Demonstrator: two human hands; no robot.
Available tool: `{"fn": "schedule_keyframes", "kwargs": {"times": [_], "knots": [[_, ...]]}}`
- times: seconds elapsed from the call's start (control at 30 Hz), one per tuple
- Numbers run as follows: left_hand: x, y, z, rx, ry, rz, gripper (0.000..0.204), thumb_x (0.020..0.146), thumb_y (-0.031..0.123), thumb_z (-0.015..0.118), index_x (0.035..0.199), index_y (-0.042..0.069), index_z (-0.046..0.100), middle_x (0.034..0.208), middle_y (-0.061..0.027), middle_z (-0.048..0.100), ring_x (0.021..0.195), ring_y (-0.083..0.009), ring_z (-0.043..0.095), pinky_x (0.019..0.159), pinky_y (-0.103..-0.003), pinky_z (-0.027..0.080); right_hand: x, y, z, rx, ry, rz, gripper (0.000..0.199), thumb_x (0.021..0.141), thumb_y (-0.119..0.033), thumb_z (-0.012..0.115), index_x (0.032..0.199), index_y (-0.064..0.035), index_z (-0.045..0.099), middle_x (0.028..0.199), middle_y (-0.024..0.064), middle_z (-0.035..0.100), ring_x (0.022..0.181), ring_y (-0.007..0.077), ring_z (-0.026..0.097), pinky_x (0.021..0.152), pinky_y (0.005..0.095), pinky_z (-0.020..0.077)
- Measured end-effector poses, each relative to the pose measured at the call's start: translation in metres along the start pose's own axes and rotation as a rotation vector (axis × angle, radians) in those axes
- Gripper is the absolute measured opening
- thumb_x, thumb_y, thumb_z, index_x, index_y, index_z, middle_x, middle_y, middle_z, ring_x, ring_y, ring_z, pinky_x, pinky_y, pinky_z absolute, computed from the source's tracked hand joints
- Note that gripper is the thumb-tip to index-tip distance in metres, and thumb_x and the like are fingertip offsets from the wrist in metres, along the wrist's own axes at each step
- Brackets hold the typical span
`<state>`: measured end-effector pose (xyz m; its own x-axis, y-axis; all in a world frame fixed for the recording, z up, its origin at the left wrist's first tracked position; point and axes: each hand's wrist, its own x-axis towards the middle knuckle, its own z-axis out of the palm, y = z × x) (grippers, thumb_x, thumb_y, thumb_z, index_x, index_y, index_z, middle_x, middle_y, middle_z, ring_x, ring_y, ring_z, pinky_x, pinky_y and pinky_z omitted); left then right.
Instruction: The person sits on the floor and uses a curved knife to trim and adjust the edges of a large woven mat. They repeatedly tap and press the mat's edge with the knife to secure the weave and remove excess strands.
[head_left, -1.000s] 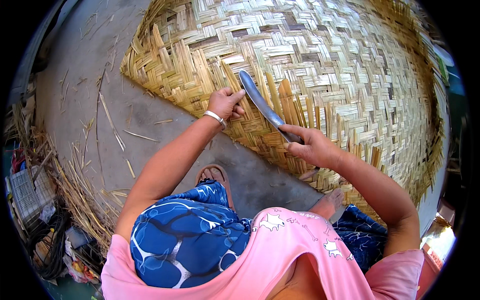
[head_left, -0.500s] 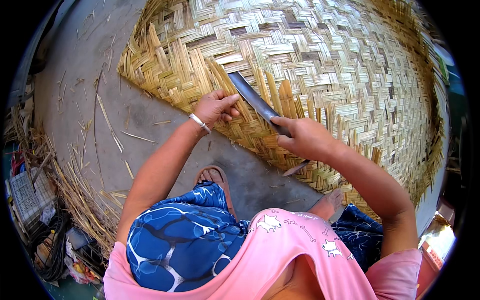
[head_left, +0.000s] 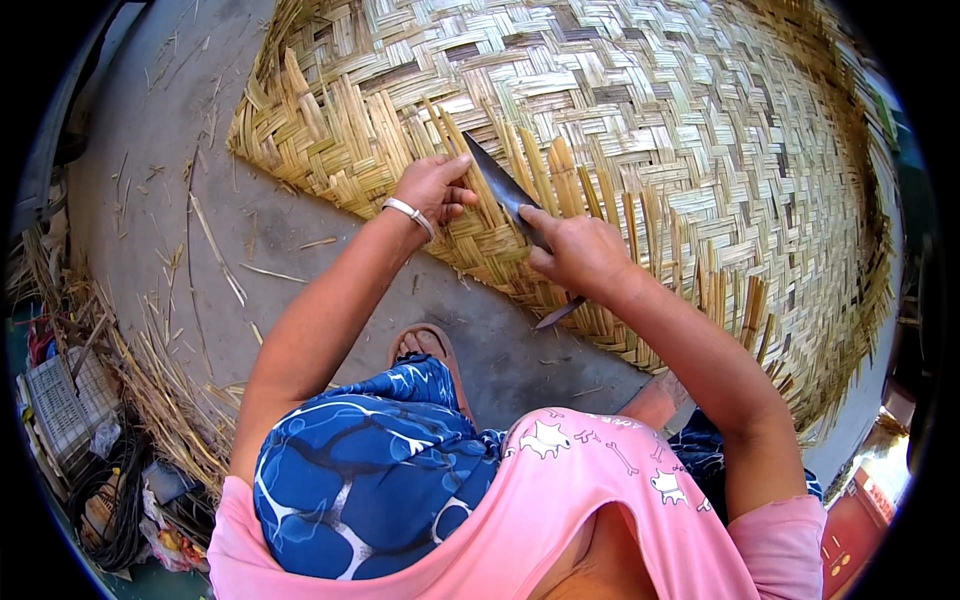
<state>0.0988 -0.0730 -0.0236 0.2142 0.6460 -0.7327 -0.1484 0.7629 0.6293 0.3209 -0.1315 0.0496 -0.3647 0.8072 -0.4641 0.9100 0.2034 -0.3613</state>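
Observation:
A large woven bamboo mat [head_left: 640, 130] spreads out before me, with loose strip ends standing up along its near edge. My right hand [head_left: 582, 252] is closed around a dark metal knife [head_left: 498, 178]. The blade points up and left, close beside the strips, and the curved tail of the knife sticks out below my palm. At the mat's near edge my left hand [head_left: 436, 190], a white bangle on its wrist, has its thumb and fingers pinched on a bamboo strip [head_left: 484, 198] just left of the blade. My fingers partly hide where they grip it.
Loose bamboo scraps [head_left: 215, 245] lie on the grey concrete floor. A heap of dry strips [head_left: 160, 385] is at the left, beside a pale plastic crate [head_left: 62, 395] and coiled black cable [head_left: 115, 515]. My sandalled foot [head_left: 430, 350] is just below the mat edge.
Both hands have shifted slightly up and the right one also left, taking the knife along. The blade has turned to a steeper angle, its tip nearer my left fingers.

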Motion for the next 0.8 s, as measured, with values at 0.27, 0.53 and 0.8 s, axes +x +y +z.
{"fn": "schedule_keyframes", "kwargs": {"times": [0.27,0.53,0.8], "knots": [[-0.007,0.004,0.012,-0.05,0.046,0.016,0.025,0.092,0.037,0.063,0.092,0.012,0.057,0.077,0.0021,0.063,0.056,-0.0062,0.062,0.043,-0.018,0.044,-0.001,0.0,0.006,-0.013,0.005,0.021,0.055,0.079,-0.032,0.063,0.132,-0.0231,0.053,0.079,0.0154,0.068,0.074,0.0344,0.067,0.068,0.0452,0.0535],[-0.009,-0.001,0.006,-0.156,0.058,-0.047,0.023,0.09,0.031,0.067,0.082,0.012,0.056,0.065,0.0029,0.057,0.043,-0.0034,0.048,0.036,-0.019,0.038,0.0,-0.001,0.01,-0.04,-0.002,0.046,0.059,0.079,-0.033,0.064,0.136,-0.0265,0.049,0.077,0.0157,0.068,0.071,0.0351,0.066,0.067,0.0454,0.0537],[-0.025,0.002,0.012,-0.212,0.057,-0.167,0.014,0.092,0.023,0.063,0.085,0.012,0.059,0.067,0.0026,0.062,0.038,-0.0005,0.036,0.037,-0.018,0.029,0.002,-0.001,0.007,-0.03,-0.036,0.05,0.061,0.079,-0.033,0.064,0.138,-0.0272,0.047,0.074,0.0159,0.067,0.069,0.0351,0.066,0.065,0.0457,0.0534]]}}
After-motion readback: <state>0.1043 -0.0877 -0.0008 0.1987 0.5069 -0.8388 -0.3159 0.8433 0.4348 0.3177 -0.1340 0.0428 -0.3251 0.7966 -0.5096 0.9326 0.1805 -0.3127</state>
